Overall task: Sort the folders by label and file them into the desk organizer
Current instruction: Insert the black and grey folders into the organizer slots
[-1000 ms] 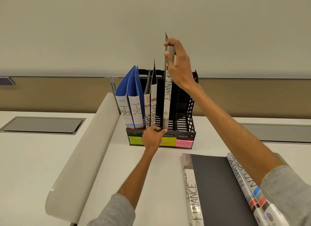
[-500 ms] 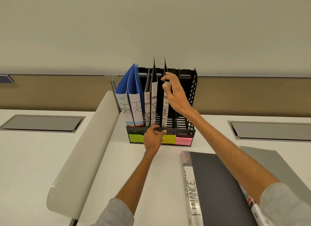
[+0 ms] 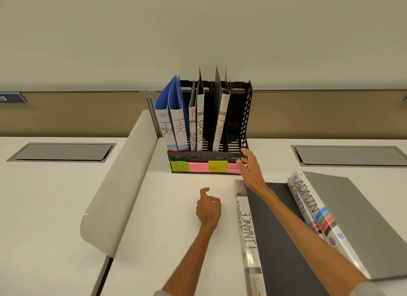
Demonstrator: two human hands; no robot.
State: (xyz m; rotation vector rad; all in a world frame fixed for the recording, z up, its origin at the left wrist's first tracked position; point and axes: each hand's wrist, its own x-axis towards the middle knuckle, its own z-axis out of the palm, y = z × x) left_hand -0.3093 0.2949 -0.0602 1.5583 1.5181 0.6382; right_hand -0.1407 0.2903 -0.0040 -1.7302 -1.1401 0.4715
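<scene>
Organizer [image 3: 198, 158] corner: my right hand [image 3: 251, 171] spread against it, empty; left hand [image 3: 208, 207] loosely curled, empty, above desk [image 3: 174, 229]; flat FINANCE folder [image 3: 246, 226] under my right forearm.

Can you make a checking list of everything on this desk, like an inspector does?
Surface: white desk.
Job's things: black desk organizer holds two HR folders, two SPORTS folders and one FINANCE folder upright; its rightmost slot is empty. A second FINANCE folder and two ADMIN folders lie flat at right.
Clutter: nothing seen.
Hands: left hand loosely curled, holding nothing; right hand open beside the organizer's front right corner.
Cables: nothing seen; two closed grey hatches.
Surroundings: curved grey divider at left, plain wall behind.
</scene>
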